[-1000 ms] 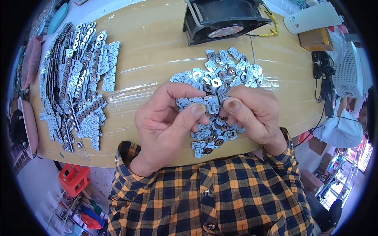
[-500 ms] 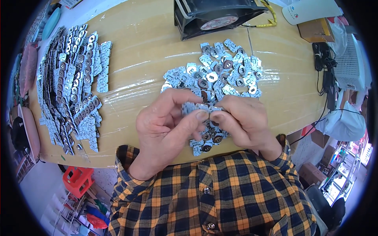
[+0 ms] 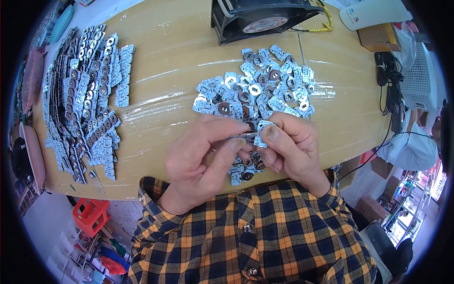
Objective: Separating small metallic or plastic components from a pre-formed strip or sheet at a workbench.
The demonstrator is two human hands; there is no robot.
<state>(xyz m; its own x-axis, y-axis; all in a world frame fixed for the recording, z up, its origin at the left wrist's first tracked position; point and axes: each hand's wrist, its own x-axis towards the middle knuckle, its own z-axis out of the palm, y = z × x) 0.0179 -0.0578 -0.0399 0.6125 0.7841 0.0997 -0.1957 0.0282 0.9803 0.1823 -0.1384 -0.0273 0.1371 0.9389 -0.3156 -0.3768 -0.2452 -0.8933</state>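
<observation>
Above the table's near side, my right hand [image 3: 297, 144] pinches a small light-blue circuit board [image 3: 260, 137] between thumb and fingers. My left hand [image 3: 201, 156] is closed at thumb and forefinger on a thin circuit board piece [image 3: 247, 136], seen nearly edge-on and partly hidden by the fingertips. The two pieces meet or overlap between my hands; whether they are joined I cannot tell. Just beyond and below my hands lies a loose pile of small circuit boards [image 3: 273, 102], many bearing round dark or silvery parts.
Long strips of similar boards [image 3: 90, 99] are stacked at the table's left. A black fan [image 3: 222, 23] stands at the back, with a yellow cable [image 3: 326, 23] beside it. At the right are a small cardboard box [image 3: 379, 38], black cords [image 3: 388, 71] and a white perforated basket [image 3: 418, 80].
My right hand has turned, and its board now stands tilted with its flat face showing. My left fingers have shifted around their piece, which now appears edge-on.
</observation>
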